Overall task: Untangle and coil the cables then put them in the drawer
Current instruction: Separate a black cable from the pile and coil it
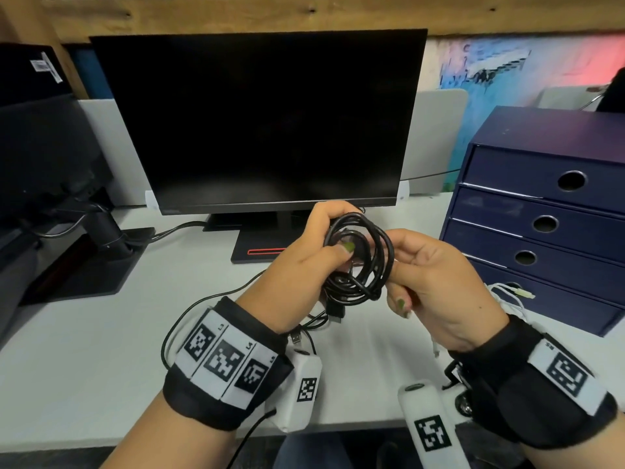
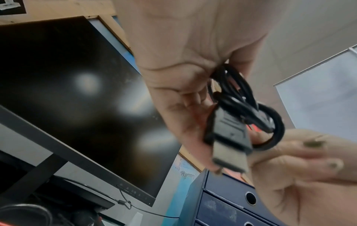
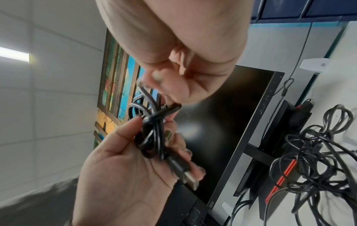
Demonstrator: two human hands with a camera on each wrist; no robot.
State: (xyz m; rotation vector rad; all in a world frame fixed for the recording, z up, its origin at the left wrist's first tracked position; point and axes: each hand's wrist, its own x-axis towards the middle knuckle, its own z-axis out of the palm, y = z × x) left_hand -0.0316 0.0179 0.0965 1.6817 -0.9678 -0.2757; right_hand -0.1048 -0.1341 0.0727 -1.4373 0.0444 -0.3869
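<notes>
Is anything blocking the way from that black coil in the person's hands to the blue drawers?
Nothing lies in the open space between the coiled black cable, held by the left hand and right hand, and the blue drawer unit. But every drawer in view looks shut, so one must be pulled open first.

Black cable (image 1: 363,262) — smooth, slightly glossy rubbery jacket; its plug (image 2: 230,146) has a matt dark plastic housing with a dull metal tip. Monitor (image 1: 257,120): glossy dark screen, reflecting lights in the left wrist view; matt black plastic bezel. Desk (image 1: 84,350) — smooth, matt, off-white top. Drawer unit (image 1: 541,211): matt navy board, cardboard-like, lightly scuffed, with metal-ringed finger holes. Wall panel (image 1: 236,11) above is knotty, unpolished wood. Wrist bands (image 1: 223,363): black cloth with matt white printed tags.
</notes>
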